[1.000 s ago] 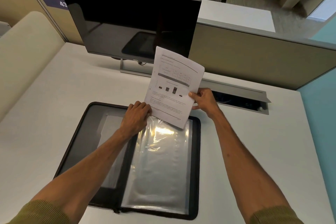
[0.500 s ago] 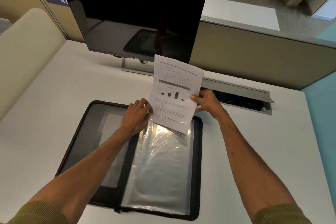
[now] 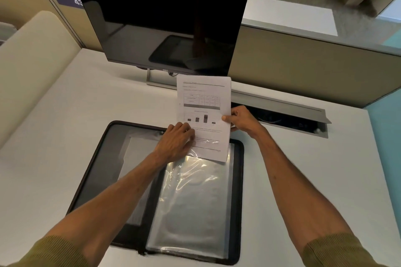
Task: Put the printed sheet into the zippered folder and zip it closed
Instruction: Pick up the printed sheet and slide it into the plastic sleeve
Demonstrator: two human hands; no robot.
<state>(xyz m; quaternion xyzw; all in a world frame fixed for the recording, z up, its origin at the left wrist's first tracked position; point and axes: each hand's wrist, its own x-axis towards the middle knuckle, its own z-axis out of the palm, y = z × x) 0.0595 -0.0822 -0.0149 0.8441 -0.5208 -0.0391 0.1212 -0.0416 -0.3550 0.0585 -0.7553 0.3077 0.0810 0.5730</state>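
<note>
Pinching the printed sheet [image 3: 202, 102] at its 3 o'clock edge, my right grip [image 3: 243, 121] holds it long axis 12-to-6, heading at 12; left grip [image 3: 175, 143] clutches the clear sleeve [image 3: 195, 201] of the zippered folder [image 3: 239, 180].

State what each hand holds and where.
Right hand pinches the printed sheet at its right edge, about midway. Left hand appears to pinch the clear sleeve's top edge.

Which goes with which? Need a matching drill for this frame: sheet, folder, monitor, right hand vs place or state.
Column 1
1. printed sheet
2. zippered folder
3. monitor
4. right hand

Column 2
A. lying open on the desk
B. screen dark, at the desk's back
C. pinching the sheet's right edge
D. lower end over the clear sleeve

Pairs: 1-D, 2-A, 3-B, 4-C
</note>
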